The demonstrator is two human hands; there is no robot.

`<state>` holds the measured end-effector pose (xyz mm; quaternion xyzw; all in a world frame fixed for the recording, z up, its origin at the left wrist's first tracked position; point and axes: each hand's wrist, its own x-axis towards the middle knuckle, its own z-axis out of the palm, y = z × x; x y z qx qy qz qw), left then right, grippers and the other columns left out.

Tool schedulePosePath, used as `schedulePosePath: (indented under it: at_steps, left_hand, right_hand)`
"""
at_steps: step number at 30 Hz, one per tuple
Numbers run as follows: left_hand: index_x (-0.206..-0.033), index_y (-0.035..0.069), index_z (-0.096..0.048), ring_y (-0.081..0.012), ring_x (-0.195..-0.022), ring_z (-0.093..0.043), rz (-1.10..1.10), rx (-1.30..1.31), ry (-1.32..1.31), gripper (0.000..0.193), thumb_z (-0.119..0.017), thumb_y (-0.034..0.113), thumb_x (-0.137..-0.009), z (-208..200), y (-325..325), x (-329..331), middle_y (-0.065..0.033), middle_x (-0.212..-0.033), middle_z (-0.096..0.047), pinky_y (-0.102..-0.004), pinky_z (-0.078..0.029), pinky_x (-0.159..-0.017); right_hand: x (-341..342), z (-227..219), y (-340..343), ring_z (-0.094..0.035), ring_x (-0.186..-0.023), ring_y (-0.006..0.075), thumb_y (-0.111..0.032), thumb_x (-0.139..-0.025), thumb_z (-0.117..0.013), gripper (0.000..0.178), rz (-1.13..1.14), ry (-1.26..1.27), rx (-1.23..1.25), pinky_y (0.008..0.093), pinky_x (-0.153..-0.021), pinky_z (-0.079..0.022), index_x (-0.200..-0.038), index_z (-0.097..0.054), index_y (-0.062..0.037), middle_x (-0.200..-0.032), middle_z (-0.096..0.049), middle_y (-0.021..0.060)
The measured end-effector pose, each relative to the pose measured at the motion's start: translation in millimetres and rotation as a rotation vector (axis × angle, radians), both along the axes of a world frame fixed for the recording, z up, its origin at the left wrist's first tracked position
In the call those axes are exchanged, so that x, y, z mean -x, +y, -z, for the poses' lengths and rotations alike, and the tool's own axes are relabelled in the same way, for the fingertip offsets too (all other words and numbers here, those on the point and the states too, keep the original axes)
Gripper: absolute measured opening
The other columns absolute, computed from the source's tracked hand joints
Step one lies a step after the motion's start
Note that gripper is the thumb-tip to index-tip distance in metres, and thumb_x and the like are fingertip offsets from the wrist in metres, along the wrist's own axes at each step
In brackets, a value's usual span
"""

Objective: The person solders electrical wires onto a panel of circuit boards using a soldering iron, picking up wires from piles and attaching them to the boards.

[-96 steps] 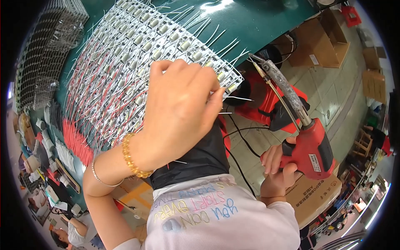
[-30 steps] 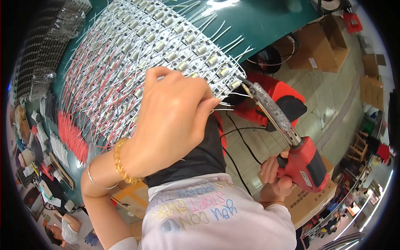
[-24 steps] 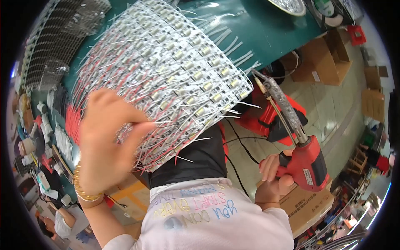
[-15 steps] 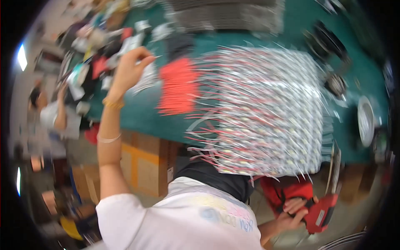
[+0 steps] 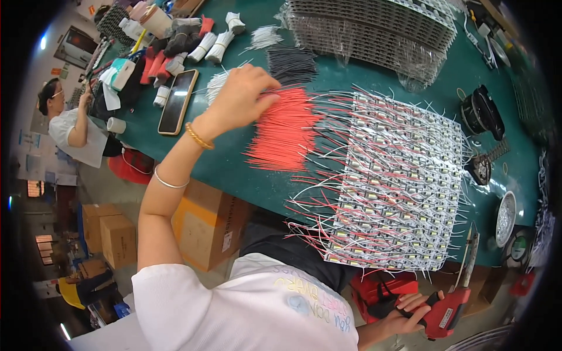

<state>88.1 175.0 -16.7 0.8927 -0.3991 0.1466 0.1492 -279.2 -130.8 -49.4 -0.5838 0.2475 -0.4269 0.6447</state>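
Note:
My left hand (image 5: 246, 96) reaches over the upper end of a pile of short red wires (image 5: 284, 134). Its thumb and forefinger are bent and slightly apart at the wires, with no wire clearly held. In my right hand (image 5: 410, 313), low at the right, is a red and black soldering gun (image 5: 446, 316), its thin tip pointing up beside the panel. That panel of small white circuit boards (image 5: 404, 181) lies at the table's near edge, with many red and white wires sticking out, mostly leftward. Black wires (image 5: 291, 64) lie just beyond the red pile.
Stacked grey panels in clear wrap (image 5: 369, 38) stand at the back. A phone (image 5: 178, 102) and wire bundles (image 5: 219, 47) lie left. At right are a black roll holder (image 5: 483, 111) and a round dish (image 5: 504, 219). Another person (image 5: 76, 126) sits far left; cartons (image 5: 205, 225) stand below.
My left hand has moved right, from beside the red wires to over them. My right hand keeps its hold on the soldering gun. The view has shifted and become sharper.

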Motion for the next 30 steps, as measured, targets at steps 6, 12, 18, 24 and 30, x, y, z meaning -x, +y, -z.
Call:
schedulePosePath:
  at_steps: [6, 12, 18, 24, 30]
  left_hand:
    - [-0.083, 0.005, -0.063, -0.0250, -0.081, -0.051, -0.029, -0.167, 0.078, 0.007, -0.065, 0.012, -0.080, 8, -23, 2, -0.0075, -0.081, -0.060, -0.0354, -0.037, -0.075]
    - [-0.084, 0.004, -0.058, -0.0277, -0.079, -0.051, -0.030, -0.237, 0.032, 0.005, -0.060, 0.008, -0.083, 9, -27, 4, -0.0094, -0.081, -0.058, -0.0361, -0.037, -0.074]
    - [-0.088, 0.004, -0.051, -0.0313, -0.077, -0.051, -0.063, -0.281, 0.050, 0.006, -0.056, 0.005, -0.085, -3, -31, 4, -0.0125, -0.081, -0.057, -0.0378, -0.038, -0.073]
    - [-0.090, 0.002, -0.048, -0.0369, -0.079, -0.055, -0.029, -0.300, 0.229, 0.011, -0.055, 0.000, -0.082, -13, -32, -5, -0.0175, -0.081, -0.058, -0.0436, -0.042, -0.068]
    - [-0.090, 0.001, -0.046, -0.0390, -0.080, -0.056, -0.037, -0.413, 0.152, 0.015, -0.054, -0.003, -0.078, -21, -31, -4, -0.0183, -0.081, -0.058, -0.0453, -0.044, -0.067]
  right_hand:
    - [4, 2, 3, -0.033, -0.044, 0.0100, -0.020, -0.098, -0.043, 0.043, -0.038, -0.015, 0.002, 0.0268, -0.049, -0.035, -0.133, -0.032, 0.0027, -0.055, -0.032, 0.0004]
    - [3, 5, 3, -0.033, -0.044, 0.0097, -0.020, -0.098, -0.042, 0.042, -0.014, 0.001, -0.048, 0.0265, -0.049, -0.034, -0.132, -0.032, 0.0028, -0.055, -0.032, 0.0001]
    - [9, 11, -3, -0.032, -0.044, 0.0096, -0.021, -0.098, -0.042, 0.041, -0.012, -0.031, -0.046, 0.0259, -0.049, -0.034, -0.130, -0.033, 0.0032, -0.055, -0.031, 0.0002]
    - [15, 17, -6, -0.032, -0.043, 0.0097, -0.020, -0.098, -0.042, 0.041, 0.010, -0.032, -0.069, 0.0259, -0.048, -0.034, -0.129, -0.033, 0.0043, -0.055, -0.032, 0.0005]
    - [20, 23, -11, -0.032, -0.043, 0.0097, -0.021, -0.098, -0.042, 0.040, -0.009, -0.052, -0.082, 0.0259, -0.048, -0.034, -0.129, -0.033, 0.0042, -0.054, -0.032, 0.0000]
